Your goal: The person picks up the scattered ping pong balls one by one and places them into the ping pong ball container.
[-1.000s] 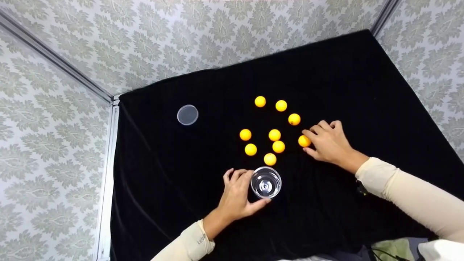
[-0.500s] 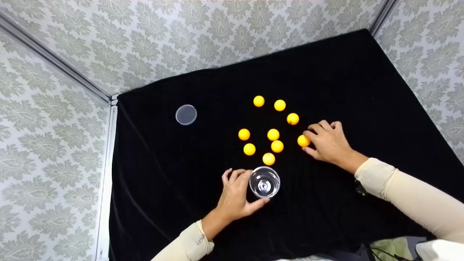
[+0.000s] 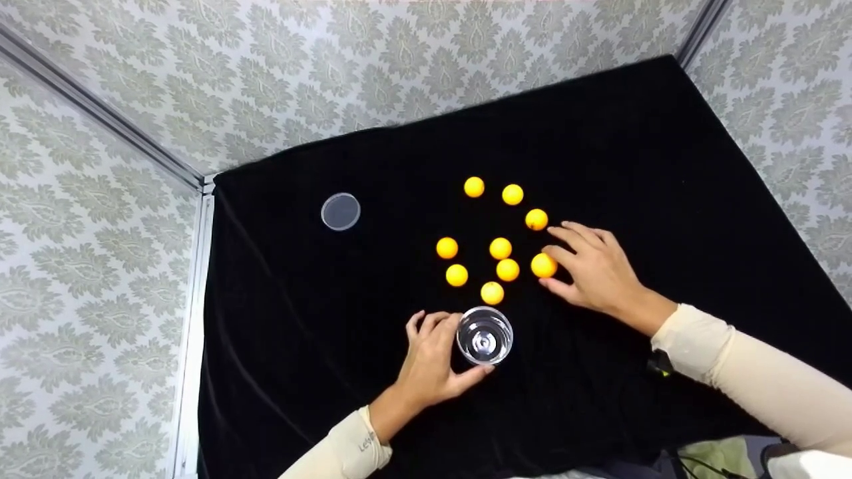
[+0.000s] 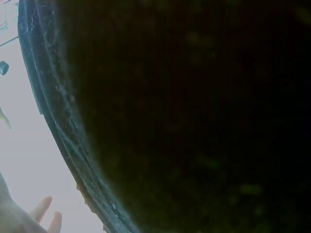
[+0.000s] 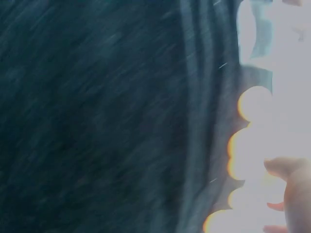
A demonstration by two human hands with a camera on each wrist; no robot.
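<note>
My left hand (image 3: 429, 362) grips a clear round jar (image 3: 485, 340) in the head view, thumb at its near side and fingers at its left. The jar's open mouth faces up, and I see no ball inside. To the right, my right hand (image 3: 599, 269) pinches an orange ping-pong ball (image 3: 544, 265) between thumb and forefinger, its other fingers spread. Beyond those fingertips lies another ball (image 3: 536, 219). One ball (image 3: 492, 293) sits right by the jar's far rim. The right wrist view is washed out, with the right thumb (image 5: 284, 167) near bright balls.
Several more orange balls, among them one at the left (image 3: 446, 248) and one at the back (image 3: 474, 187), are scattered over the black cloth (image 3: 319, 299). A clear round lid (image 3: 341, 211) lies farther left. Patterned walls (image 3: 399, 60) border the table. The left wrist view is mostly dark.
My right hand has shifted left and slightly toward me with the pinched ball, which looks a little larger now. The left hand and jar stay in place.
</note>
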